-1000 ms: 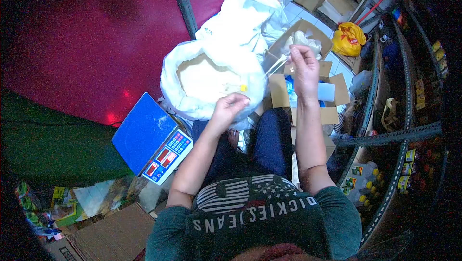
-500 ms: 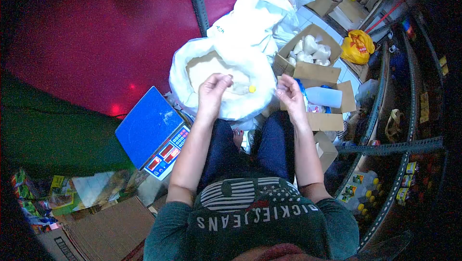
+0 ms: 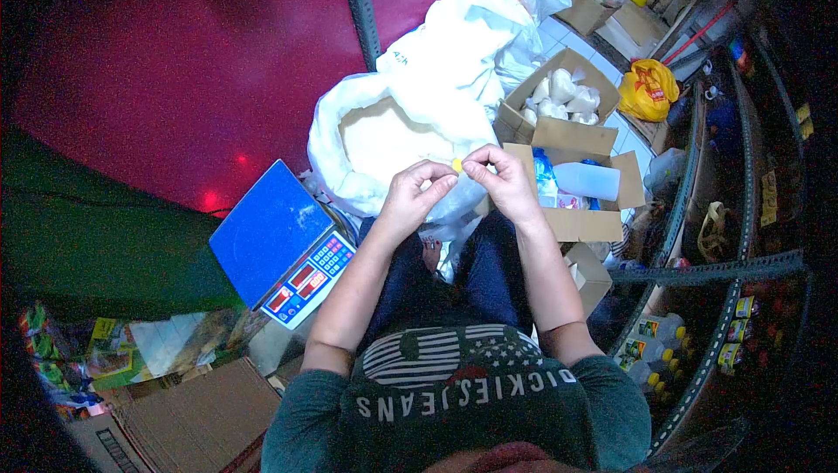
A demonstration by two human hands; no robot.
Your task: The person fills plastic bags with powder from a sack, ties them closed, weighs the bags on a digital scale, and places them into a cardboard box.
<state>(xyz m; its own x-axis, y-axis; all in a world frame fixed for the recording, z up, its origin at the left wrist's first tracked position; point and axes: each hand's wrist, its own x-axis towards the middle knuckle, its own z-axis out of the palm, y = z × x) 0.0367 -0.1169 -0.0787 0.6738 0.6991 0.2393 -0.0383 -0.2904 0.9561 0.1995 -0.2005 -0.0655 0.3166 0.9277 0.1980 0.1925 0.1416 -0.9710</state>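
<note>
An open white sack (image 3: 336, 172) of pale, fine contents stands before my knees. Over its near rim both hands are close together, thumbs and index fingers pinched. My left hand (image 3: 417, 199) is just left of a small yellow object (image 3: 456, 165); my right hand (image 3: 504, 183) is just right of it. What the fingertips hold is too small or too clear to make out. Left of the sack lies a digital scale (image 3: 278, 237) with a blue plate and lit red digits; nothing rests on the plate.
A cardboard box (image 3: 515, 121) of filled clear bags stands right of the sack. Nearer is an open box (image 3: 585, 227) with a whitish container. A yellow bag (image 3: 648, 89), shelves with bottles (image 3: 650, 342) at right, and flattened cardboard (image 3: 196, 416) at lower left.
My hands were apart, the right one raised with a thin clear strip a second ago. They have since come together over the sack's near rim. The view has shifted slightly.
</note>
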